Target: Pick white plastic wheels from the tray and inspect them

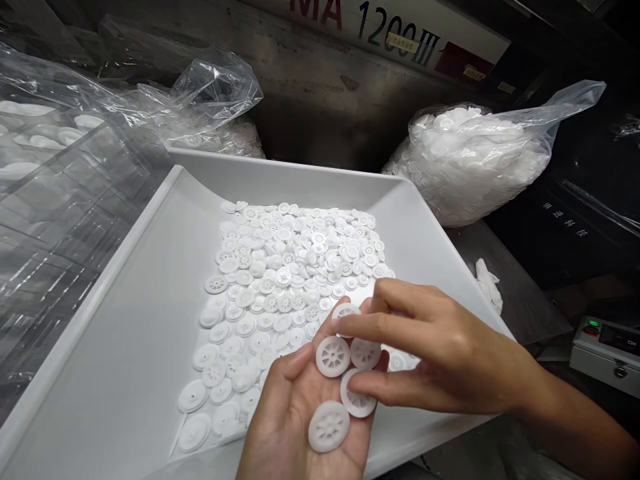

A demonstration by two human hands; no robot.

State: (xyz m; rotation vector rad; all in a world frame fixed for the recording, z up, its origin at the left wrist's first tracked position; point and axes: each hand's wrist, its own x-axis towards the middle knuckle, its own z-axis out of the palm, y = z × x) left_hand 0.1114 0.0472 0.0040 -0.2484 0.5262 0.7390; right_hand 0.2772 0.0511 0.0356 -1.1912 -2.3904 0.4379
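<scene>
My left hand (300, 413) is palm up and cupped, with several white plastic gears resting in it. One spoked gear (333, 356) lies near the base of the fingers, and another gear (329, 427) lies on the lower palm. From the right, my right hand (440, 353) reaches over them. Its index finger rests on the upper gear (345, 312), and its thumb presses on a gear (358, 395) at the palm's edge. The other right fingertips are partly hidden. Below and beyond both hands, many similar gears (283, 277) cover the middle of a white tray (130, 287).
A clear plastic bag (475, 160) full of white parts stands behind the tray at right. Clear plastic trays (75, 227) and another bag (215, 87) sit at left. A small control box (607, 353) with a green light is at far right.
</scene>
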